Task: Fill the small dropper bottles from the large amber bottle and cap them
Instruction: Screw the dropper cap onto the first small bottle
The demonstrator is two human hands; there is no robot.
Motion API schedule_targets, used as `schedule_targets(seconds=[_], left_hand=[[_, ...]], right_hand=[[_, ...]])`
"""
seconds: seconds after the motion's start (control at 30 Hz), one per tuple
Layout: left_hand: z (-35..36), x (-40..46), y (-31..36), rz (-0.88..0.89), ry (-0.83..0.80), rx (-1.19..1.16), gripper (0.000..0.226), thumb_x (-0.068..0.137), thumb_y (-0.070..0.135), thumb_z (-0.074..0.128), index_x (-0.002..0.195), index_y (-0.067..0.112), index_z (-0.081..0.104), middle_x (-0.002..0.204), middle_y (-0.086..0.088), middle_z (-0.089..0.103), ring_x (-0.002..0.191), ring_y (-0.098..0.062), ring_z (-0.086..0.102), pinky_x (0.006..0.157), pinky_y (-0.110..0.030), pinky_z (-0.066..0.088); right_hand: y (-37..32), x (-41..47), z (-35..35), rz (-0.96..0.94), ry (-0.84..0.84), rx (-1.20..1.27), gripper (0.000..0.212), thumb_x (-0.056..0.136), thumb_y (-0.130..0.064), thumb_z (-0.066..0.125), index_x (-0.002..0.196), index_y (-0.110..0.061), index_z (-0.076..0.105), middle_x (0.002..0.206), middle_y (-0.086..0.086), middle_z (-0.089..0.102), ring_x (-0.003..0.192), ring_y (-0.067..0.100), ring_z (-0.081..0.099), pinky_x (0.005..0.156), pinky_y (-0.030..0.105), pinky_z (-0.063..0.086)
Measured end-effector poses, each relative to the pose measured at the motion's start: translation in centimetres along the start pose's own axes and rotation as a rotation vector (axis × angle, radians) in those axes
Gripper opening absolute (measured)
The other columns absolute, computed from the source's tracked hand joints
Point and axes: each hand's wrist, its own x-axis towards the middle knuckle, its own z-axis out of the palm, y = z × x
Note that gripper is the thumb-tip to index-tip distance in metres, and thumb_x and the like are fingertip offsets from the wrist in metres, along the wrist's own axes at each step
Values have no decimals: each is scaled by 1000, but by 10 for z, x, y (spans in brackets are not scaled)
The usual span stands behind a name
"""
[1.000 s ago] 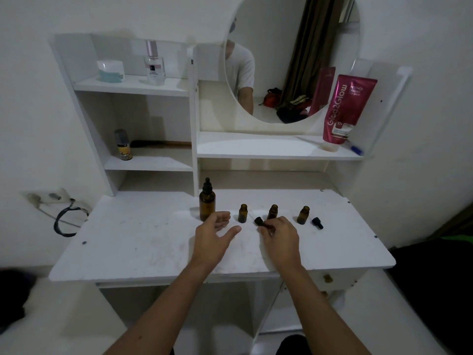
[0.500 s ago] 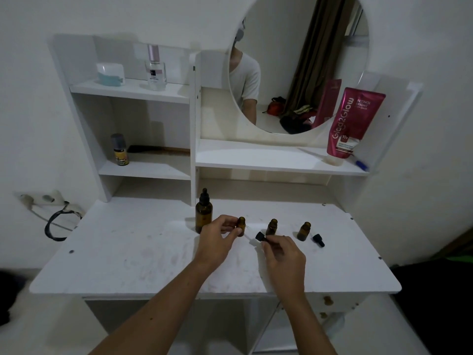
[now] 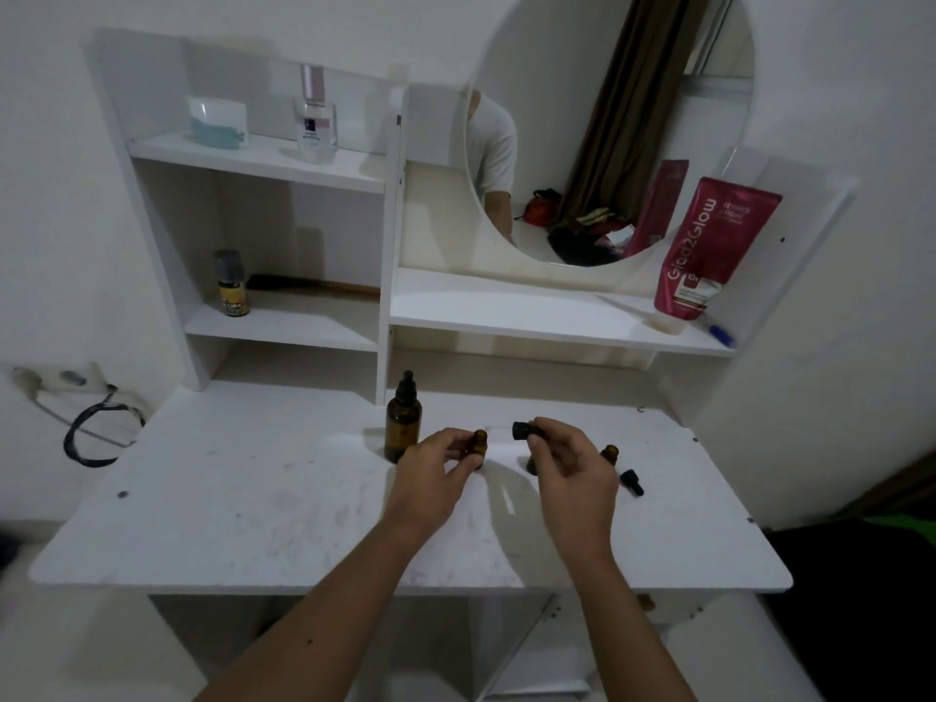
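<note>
The white table [image 3: 243,499] with its shelf unit and round mirror [image 3: 608,119] fills the view; your two forearms come in from the bottom edge.

On the ledge under the mirror a red tube [image 3: 709,245] stands on its cap and leans against the back panel, right of centre. Top left shelf: a clear perfume bottle [image 3: 316,119] and a white jar [image 3: 218,121] beside it. Lower left shelf: a small yellow-labelled can [image 3: 232,286].

The large amber bottle [image 3: 402,423] stands upright on the table at the back centre, black dropper cap on, just left of your left hand [image 3: 430,483].

Your left hand's grip is closed round a small dropper bottle [image 3: 478,443]: fingers and thumb curl about its body, neck open and pointing up. Whether its base touches the table cannot be told.

Your right hand [image 3: 572,473] pinches a black dropper cap [image 3: 521,430] at the fingertips, held above the table, just right of that bottle's neck and apart from it.

A second small bottle [image 3: 531,466] is mostly hidden behind the right hand. A third [image 3: 610,454] stands uncapped just right of the hand, with a loose black cap [image 3: 631,482] lying on its side close by, nearer the front edge.
</note>
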Motion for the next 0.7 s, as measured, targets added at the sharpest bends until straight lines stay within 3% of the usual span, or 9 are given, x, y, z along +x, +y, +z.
schedule_targets(seconds=[0.13, 0.37, 0.47, 0.6, 0.7], left_hand=[[0, 0, -2, 12, -3, -3, 31, 90, 25, 77, 120, 20, 71, 108, 12, 74, 99, -1, 68, 92, -29, 58], [0, 1, -3, 19, -6, -7, 27, 92, 28, 74, 118, 20, 71, 109, 12, 74, 100, -2, 68, 93, -25, 57], [0, 1, -4, 23, -7, 1, 26, 94, 29, 72, 118, 21, 71, 111, 12, 74, 101, -3, 67, 93, -20, 54], [1, 0, -5, 22, -10, -3, 22, 94, 28, 72, 116, 25, 71, 109, 15, 73, 99, 1, 66, 86, -8, 49], [2, 1, -6, 13, -11, -2, 25, 93, 27, 73, 118, 24, 71, 110, 15, 73, 100, 0, 66, 90, -15, 53]], right_hand=[[-6, 12, 4, -174, -66, -155, 22, 96, -6, 73, 114, -15, 77, 105, -6, 78, 93, 9, 76, 81, 39, 66], [-16, 31, 10, -429, -193, -424, 23, 93, -3, 75, 112, -15, 79, 102, -7, 77, 87, -2, 71, 81, 9, 54], [-18, 39, 19, -411, -282, -433, 24, 93, -3, 75, 113, -16, 78, 101, -13, 74, 86, -12, 67, 83, 4, 51], [-10, 40, 27, -276, -359, -417, 23, 93, -5, 76, 113, -16, 79, 100, -11, 73, 90, -11, 69, 81, 4, 51], [-6, 41, 30, -233, -346, -395, 20, 94, -6, 75, 111, -16, 80, 99, -11, 73, 93, -7, 70, 81, 5, 51]])
